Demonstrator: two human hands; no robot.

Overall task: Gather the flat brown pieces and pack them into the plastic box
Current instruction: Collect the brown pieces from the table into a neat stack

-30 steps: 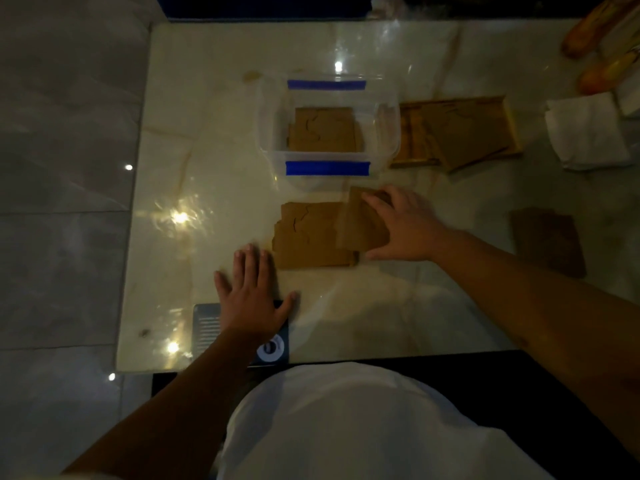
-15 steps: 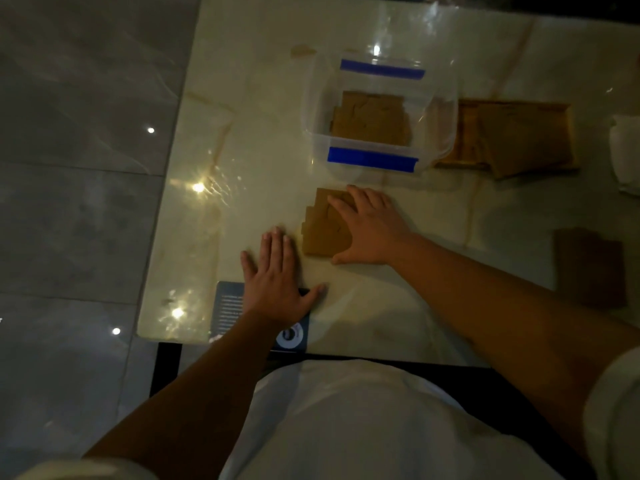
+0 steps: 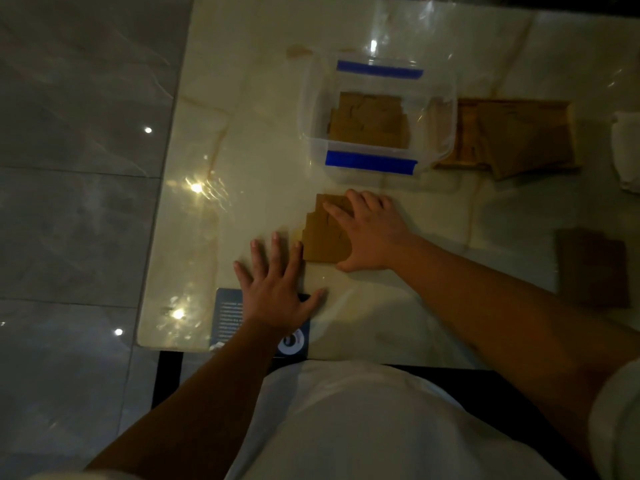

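Right hand (image 3: 372, 233) is lying flat w/ fingers (image 3: 337, 213) spread, pressing on the stack of brown pieces (image 3: 320, 239) on the bench (image 3: 256, 161) just in front of the plastic box (image 3: 377, 114), gripping nothing, while left hand (image 3: 277, 289) is resting open, palm down, beside the stack.

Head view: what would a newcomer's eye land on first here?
Probably the right hand pressed flat on a small stack of brown pieces at mid-table, with the left hand spread on the table just beside it. Next, the clear plastic box with blue tape strips behind them, already holding brown pieces. More pieces lie in a tray right of the box.
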